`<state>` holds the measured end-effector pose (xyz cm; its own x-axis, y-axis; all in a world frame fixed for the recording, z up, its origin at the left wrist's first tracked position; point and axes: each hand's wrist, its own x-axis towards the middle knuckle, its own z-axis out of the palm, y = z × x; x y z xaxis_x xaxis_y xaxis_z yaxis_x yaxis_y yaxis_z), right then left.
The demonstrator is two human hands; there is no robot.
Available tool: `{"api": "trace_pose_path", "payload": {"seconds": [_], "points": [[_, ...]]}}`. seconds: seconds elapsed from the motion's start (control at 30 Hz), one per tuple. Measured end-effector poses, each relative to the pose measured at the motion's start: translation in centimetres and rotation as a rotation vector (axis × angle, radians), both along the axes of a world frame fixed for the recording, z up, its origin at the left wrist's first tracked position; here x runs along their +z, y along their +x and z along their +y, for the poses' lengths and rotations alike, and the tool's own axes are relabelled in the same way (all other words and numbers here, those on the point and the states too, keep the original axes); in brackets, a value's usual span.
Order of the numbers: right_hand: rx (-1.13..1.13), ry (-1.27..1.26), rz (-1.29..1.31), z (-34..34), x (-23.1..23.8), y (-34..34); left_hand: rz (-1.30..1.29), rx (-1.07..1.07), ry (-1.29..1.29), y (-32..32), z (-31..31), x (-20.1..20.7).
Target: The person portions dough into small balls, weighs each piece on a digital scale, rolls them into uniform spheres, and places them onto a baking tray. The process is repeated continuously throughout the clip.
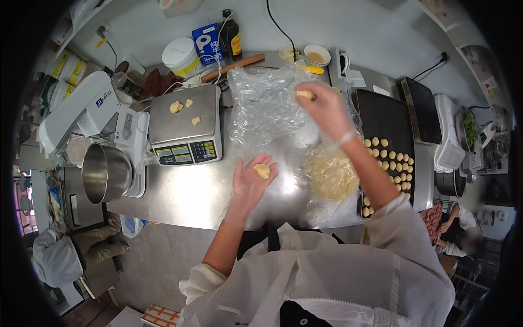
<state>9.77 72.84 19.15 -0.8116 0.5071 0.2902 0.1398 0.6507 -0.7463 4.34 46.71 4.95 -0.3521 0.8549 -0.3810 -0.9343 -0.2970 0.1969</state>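
Note:
My left hand (250, 179), in a thin clear glove, is palm up with its fingers loosely spread. A small pale yellow piece of dough (262, 171) rests on it. Farther off and to the right, my right hand (326, 109) is slightly blurred over the plastic sheet. Its fingers pinch another piece of dough (305, 94). Crumpled clear plastic (261, 98) covers the back middle of the steel table. Below my right forearm lies a larger mass of dough (329, 174) under plastic. A digital scale (182, 117) at left carries three dough lumps (176, 107).
A black tray (381, 117) at right holds rows of small dough balls. A stand mixer (92, 109) and steel bowl (106, 173) stand left. A rolling pin (233, 67), white tub (180, 56), dark bottle (231, 38) and small bowl (316, 55) line the back. Two other people are nearby.

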Motion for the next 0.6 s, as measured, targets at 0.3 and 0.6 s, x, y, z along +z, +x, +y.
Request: {"api": "trace_pose_path", "payload": {"seconds": [0.3,0.6], "points": [[0.172,-0.538,0.235,-5.6,-6.9,11.5,-0.121,-0.075,-0.289,4.4,6.6,0.7],[-0.067,-1.626,0.489,-5.6,-11.6,13.8,0.391,-0.133,-0.319,8.9,10.7,4.9]]}}
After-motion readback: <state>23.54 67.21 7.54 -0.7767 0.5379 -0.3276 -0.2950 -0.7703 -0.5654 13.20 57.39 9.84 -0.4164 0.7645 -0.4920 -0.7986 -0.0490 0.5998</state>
